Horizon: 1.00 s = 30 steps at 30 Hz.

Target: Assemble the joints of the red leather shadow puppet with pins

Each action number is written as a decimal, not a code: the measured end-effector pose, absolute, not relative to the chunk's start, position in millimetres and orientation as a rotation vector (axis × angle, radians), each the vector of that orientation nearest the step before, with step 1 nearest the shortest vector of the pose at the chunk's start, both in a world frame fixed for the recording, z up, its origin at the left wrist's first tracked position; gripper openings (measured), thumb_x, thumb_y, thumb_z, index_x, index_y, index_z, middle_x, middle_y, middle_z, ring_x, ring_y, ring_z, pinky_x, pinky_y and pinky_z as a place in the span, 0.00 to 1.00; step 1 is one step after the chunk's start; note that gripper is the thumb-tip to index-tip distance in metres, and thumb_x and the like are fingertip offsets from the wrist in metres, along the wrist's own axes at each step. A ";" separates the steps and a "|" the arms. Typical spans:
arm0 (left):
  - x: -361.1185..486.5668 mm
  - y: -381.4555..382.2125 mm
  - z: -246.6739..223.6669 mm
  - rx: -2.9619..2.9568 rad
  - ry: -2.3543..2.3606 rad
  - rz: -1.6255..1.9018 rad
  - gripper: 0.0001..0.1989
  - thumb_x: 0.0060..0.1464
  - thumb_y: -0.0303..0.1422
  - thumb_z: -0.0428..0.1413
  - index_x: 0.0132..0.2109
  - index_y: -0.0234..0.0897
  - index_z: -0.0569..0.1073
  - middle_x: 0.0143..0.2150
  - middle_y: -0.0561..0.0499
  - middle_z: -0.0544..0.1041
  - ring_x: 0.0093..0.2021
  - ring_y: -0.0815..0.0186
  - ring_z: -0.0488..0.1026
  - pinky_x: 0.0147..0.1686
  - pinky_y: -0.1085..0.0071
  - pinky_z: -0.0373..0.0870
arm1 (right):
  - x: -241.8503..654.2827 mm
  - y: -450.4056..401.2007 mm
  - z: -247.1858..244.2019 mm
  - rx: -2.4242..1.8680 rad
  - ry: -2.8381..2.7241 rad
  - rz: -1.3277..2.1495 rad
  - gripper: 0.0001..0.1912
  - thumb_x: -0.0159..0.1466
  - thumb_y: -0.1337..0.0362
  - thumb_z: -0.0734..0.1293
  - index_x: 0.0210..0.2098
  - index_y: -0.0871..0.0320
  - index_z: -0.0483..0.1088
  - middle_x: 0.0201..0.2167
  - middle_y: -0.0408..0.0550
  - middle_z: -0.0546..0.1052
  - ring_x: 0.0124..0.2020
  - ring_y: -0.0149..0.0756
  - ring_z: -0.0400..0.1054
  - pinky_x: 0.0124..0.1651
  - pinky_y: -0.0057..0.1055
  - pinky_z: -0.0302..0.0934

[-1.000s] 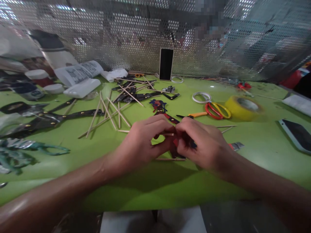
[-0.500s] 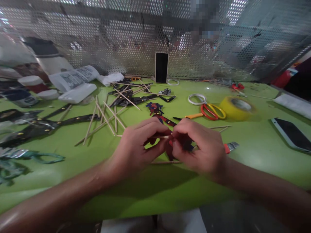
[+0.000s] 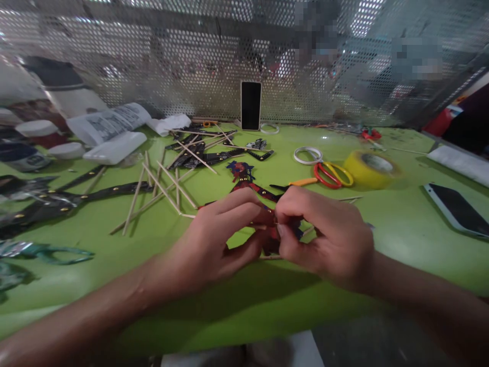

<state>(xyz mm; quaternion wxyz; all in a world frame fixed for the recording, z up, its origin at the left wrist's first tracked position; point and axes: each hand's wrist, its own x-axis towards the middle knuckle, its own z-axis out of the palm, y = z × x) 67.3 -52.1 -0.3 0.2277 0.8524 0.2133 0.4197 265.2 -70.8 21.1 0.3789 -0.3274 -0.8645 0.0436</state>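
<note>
A red and dark jointed puppet (image 3: 263, 191) with brass-coloured fasteners lies on the green table under both hands, its head pointing away from me. My left hand (image 3: 217, 232) is closed around a thin wooden stick (image 3: 187, 216), whose tip shows between its fingers over the puppet's body. Opposite it, my right hand (image 3: 324, 237) pinches something tiny by the puppet's body, too small to make out. The lower part of the puppet is mostly hidden by my fingers. Another stick (image 3: 270, 257) lies just below the hands.
Loose wooden sticks (image 3: 168, 191) and black jointed puppets (image 3: 194, 155) lie to the left and behind. Scissors (image 3: 332, 174), yellow tape (image 3: 370, 165) and a white tape ring (image 3: 307, 155) sit to the right. One phone (image 3: 250, 106) leans upright; another phone (image 3: 456, 209) lies flat.
My right hand has shifted slightly right, and a small gap now shows between it and my left fingertips. More of the puppet's arms is visible. The view has shifted a little.
</note>
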 end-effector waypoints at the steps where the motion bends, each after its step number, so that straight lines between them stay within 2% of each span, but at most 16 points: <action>1: 66.6 -52.2 0.3 2.360 0.580 1.148 0.06 0.58 0.19 0.55 0.40 0.32 0.72 0.38 0.50 0.71 0.37 0.74 0.69 0.37 0.80 0.68 | 266.7 -70.8 22.3 -0.839 -2.228 0.119 0.08 0.62 0.76 0.62 0.34 0.55 0.64 0.28 0.40 0.70 0.28 0.27 0.63 0.31 0.25 0.59; 8: 63.9 -53.2 5.6 2.386 0.564 1.073 0.06 0.60 0.19 0.52 0.38 0.31 0.72 0.38 0.50 0.72 0.39 0.72 0.70 0.38 0.78 0.68 | 270.8 -70.8 23.3 -0.844 -2.316 0.144 0.06 0.62 0.74 0.63 0.35 0.57 0.66 0.29 0.39 0.70 0.29 0.24 0.63 0.32 0.22 0.58; 15: 62.6 -56.6 11.3 2.387 0.570 1.035 0.08 0.61 0.19 0.48 0.36 0.31 0.70 0.36 0.49 0.71 0.38 0.72 0.68 0.38 0.78 0.67 | 269.0 -71.8 30.1 -0.841 -2.344 0.132 0.07 0.61 0.75 0.62 0.33 0.57 0.66 0.29 0.41 0.72 0.29 0.26 0.65 0.32 0.23 0.59; 30: 63.4 -52.2 1.6 2.370 0.520 1.038 0.08 0.61 0.18 0.50 0.36 0.33 0.68 0.34 0.53 0.69 0.36 0.75 0.66 0.38 0.82 0.65 | 265.7 -78.2 26.9 -0.884 -2.354 -0.075 0.07 0.65 0.74 0.61 0.34 0.56 0.66 0.28 0.41 0.71 0.28 0.28 0.65 0.32 0.26 0.59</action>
